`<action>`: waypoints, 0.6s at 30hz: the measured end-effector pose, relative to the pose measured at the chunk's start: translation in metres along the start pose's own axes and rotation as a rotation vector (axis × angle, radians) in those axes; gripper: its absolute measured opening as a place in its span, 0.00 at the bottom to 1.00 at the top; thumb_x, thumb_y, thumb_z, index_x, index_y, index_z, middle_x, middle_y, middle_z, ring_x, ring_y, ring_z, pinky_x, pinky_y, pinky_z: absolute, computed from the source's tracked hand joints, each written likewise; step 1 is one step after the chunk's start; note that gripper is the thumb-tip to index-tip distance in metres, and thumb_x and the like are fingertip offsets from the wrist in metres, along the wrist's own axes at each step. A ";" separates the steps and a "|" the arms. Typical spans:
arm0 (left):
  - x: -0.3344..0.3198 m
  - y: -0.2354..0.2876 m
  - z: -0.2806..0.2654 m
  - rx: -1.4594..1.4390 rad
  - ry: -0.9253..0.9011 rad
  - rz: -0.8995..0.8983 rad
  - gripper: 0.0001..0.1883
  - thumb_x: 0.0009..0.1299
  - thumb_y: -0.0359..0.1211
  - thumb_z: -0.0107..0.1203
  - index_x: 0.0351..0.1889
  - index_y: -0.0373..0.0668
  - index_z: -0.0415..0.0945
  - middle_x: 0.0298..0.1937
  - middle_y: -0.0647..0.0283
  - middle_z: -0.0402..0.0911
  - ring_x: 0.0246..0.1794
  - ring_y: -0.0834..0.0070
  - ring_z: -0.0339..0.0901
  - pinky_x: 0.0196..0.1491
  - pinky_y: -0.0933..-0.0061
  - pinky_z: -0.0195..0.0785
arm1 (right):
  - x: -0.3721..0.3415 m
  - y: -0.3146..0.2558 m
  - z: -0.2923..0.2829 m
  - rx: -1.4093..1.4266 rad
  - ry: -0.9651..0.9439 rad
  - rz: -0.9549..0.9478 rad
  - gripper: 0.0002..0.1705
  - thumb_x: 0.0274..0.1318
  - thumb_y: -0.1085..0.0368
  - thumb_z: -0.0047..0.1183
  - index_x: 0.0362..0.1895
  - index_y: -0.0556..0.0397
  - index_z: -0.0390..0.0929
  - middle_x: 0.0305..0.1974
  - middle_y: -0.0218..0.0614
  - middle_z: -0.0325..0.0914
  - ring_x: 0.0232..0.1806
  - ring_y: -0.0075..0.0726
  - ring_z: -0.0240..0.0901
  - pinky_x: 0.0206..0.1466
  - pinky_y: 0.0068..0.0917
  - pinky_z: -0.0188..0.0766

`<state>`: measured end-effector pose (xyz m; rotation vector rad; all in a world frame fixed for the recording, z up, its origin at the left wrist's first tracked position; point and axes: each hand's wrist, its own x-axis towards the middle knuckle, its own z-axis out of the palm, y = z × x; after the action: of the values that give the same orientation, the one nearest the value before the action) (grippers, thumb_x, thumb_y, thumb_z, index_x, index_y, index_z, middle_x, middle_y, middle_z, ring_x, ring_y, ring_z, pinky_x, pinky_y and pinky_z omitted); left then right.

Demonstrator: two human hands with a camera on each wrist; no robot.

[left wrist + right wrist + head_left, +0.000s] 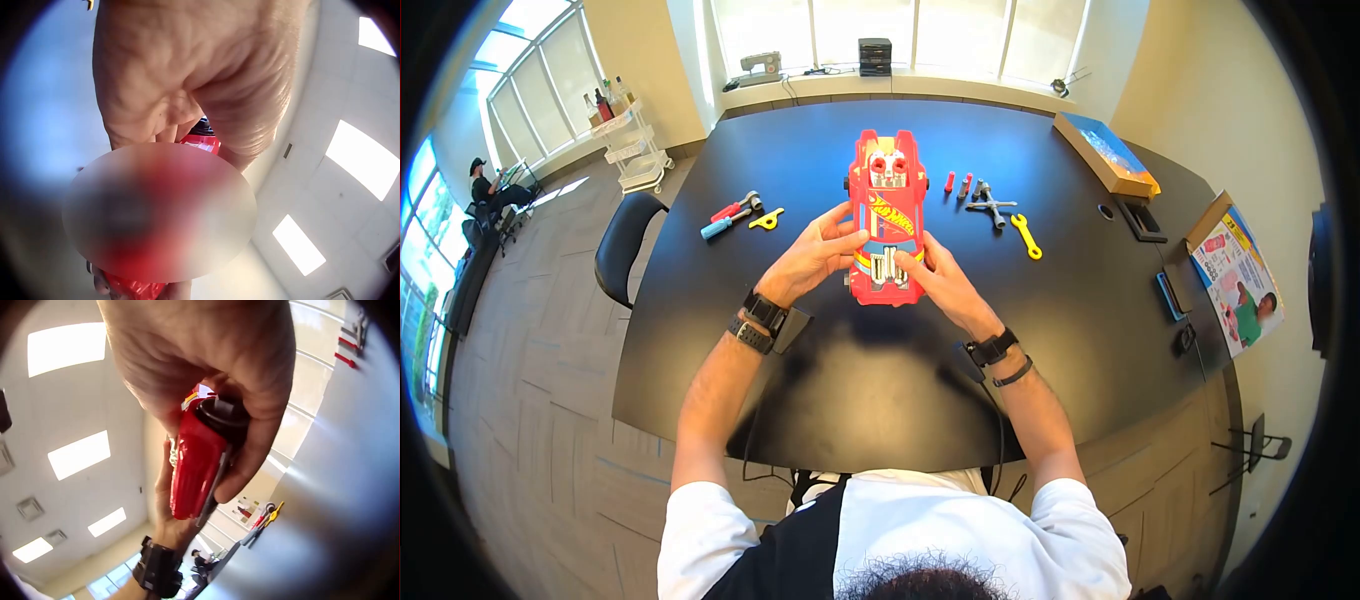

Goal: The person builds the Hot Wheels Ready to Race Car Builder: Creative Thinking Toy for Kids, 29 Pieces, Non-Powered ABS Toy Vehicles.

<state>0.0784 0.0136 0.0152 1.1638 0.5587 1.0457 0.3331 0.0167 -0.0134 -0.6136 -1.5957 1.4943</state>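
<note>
A red toy car (pixel 875 265) with a Hot Wheels logo is held up above the table, its top facing the head camera. My left hand (pixel 812 258) grips its left side, thumb over the top. On the other side my right hand (pixel 950 287) holds the car, thumb on the silver engine part. In the right wrist view, fingers curl round the underside near a black wheel (pixel 228 419). A blurred patch hides much of the car in the left wrist view, with part of its red body (pixel 203 144) showing beyond the fingers.
Left on the black table (pixel 1060 350) lie a blue-handled tool (pixel 722 224) and a yellow piece (pixel 767 219). Right of the car are small red-ended pieces (pixel 966 186), a grey cross-shaped wrench (pixel 992 206) and a yellow wrench (pixel 1027 238). An open box (pixel 1108 158) sits farther right.
</note>
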 end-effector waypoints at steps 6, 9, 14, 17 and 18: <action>0.002 0.002 0.003 0.017 0.044 0.036 0.37 0.82 0.33 0.66 0.85 0.42 0.60 0.71 0.55 0.83 0.65 0.70 0.86 0.64 0.62 0.85 | 0.008 0.003 -0.003 0.036 -0.003 -0.018 0.32 0.83 0.55 0.57 0.79 0.58 0.65 0.64 0.35 0.81 0.62 0.21 0.79 0.66 0.29 0.80; 0.000 0.005 0.004 0.132 0.087 0.066 0.36 0.85 0.37 0.62 0.85 0.40 0.59 0.71 0.55 0.83 0.64 0.69 0.87 0.63 0.63 0.86 | 0.012 0.010 0.001 0.083 0.037 -0.009 0.32 0.86 0.53 0.53 0.80 0.57 0.64 0.64 0.34 0.81 0.62 0.21 0.79 0.66 0.29 0.80; 0.001 0.011 0.002 0.083 0.117 0.092 0.33 0.90 0.51 0.48 0.82 0.37 0.66 0.71 0.48 0.83 0.59 0.58 0.90 0.60 0.59 0.87 | 0.006 0.000 0.003 0.377 0.160 0.095 0.32 0.89 0.47 0.43 0.81 0.53 0.63 0.65 0.31 0.81 0.64 0.23 0.80 0.66 0.31 0.81; -0.003 0.019 0.006 0.113 0.101 0.069 0.35 0.90 0.54 0.46 0.82 0.35 0.65 0.70 0.46 0.83 0.59 0.57 0.90 0.59 0.59 0.87 | 0.015 0.027 -0.015 0.454 0.077 0.128 0.32 0.89 0.42 0.39 0.81 0.48 0.64 0.67 0.31 0.80 0.64 0.24 0.81 0.65 0.33 0.84; -0.003 0.020 0.005 0.125 0.080 0.061 0.36 0.90 0.54 0.45 0.82 0.35 0.65 0.70 0.46 0.83 0.59 0.57 0.90 0.59 0.59 0.87 | 0.014 0.023 -0.014 0.453 0.075 0.128 0.32 0.89 0.42 0.39 0.81 0.48 0.64 0.67 0.31 0.80 0.64 0.24 0.81 0.65 0.33 0.84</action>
<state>0.0741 0.0095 0.0351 1.2593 0.6629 1.1265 0.3326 0.0396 -0.0326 -0.5089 -1.1223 1.8296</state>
